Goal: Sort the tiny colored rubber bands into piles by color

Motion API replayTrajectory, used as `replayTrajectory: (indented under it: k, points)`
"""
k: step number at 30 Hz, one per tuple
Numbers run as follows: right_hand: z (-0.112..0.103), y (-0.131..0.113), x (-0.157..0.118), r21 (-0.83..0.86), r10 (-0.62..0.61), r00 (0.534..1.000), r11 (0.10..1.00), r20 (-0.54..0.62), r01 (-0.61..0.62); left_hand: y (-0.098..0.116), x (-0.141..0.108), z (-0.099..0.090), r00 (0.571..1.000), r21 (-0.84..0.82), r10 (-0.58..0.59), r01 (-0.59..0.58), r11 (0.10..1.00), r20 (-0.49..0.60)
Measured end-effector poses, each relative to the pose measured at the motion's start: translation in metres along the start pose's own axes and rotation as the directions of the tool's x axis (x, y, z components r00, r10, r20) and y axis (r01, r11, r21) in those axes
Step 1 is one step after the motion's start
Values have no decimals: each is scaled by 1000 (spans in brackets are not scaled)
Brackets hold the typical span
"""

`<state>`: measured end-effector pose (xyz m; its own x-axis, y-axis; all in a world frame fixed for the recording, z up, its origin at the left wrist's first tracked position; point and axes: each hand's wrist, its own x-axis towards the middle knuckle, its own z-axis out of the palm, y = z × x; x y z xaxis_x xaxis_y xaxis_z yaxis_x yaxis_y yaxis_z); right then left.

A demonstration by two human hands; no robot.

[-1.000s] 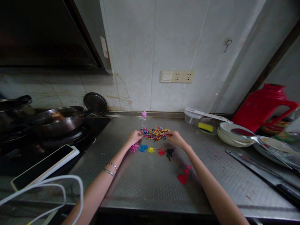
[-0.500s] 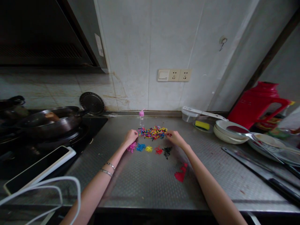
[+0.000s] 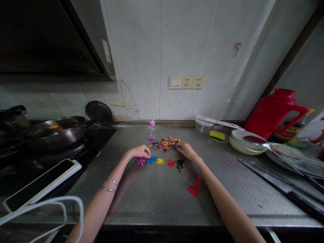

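A long heap of mixed coloured rubber bands [image 3: 164,143] lies on the metal counter. In front of it sit small sorted piles: pink rubber bands [image 3: 140,161], blue rubber bands [image 3: 152,160], yellow rubber bands [image 3: 160,161], red rubber bands [image 3: 170,162] and black rubber bands [image 3: 180,164]. My left hand [image 3: 142,151], fingers pinched together, hovers at the pink and blue piles; anything in the pinch is too small to see. At the heap's right end, my right hand [image 3: 186,150] has its fingertips closed against the bands, and what they grip is hidden.
A small pink-capped bottle [image 3: 152,128] stands behind the heap. To the left are a phone-like device [image 3: 42,184], a white cable [image 3: 81,209] and a pan [image 3: 55,135] on the stove. On the right lie bowls [image 3: 246,148], a sponge [image 3: 217,135], a long knife [image 3: 268,179] and a red thermos [image 3: 275,114].
My left hand has moved from the mixed heap's left end down towards the pink and blue piles. The right hand stays at the heap's right end, with its fingers turned slightly inward.
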<state>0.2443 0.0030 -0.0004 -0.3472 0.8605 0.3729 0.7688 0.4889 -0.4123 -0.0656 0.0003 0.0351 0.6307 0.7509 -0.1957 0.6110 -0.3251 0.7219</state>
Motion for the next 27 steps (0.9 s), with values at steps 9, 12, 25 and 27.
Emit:
replayTrajectory:
  k: [9, 12, 25, 27]
  points:
    - [7, -5, -1, -61, 21, 1000, 998, 9, -21, 10, -3, -4, 997, -40, 43, -46, 998, -71]
    - [8, -5, 0, -89, 64, 998, 994, 20, -62, 9, -4, -7, 990, -29, 54, -58, 998, -129]
    - [6, 0, 2, -91, 88, 996, 992, -22, -90, -1, -10, -13, 967, -9, 15, -18, 1000, -253]
    - [5, 0, 2, -65, 95, 995, 993, -30, -96, -2, -9, -13, 965, -12, 7, -10, 1000, -262]
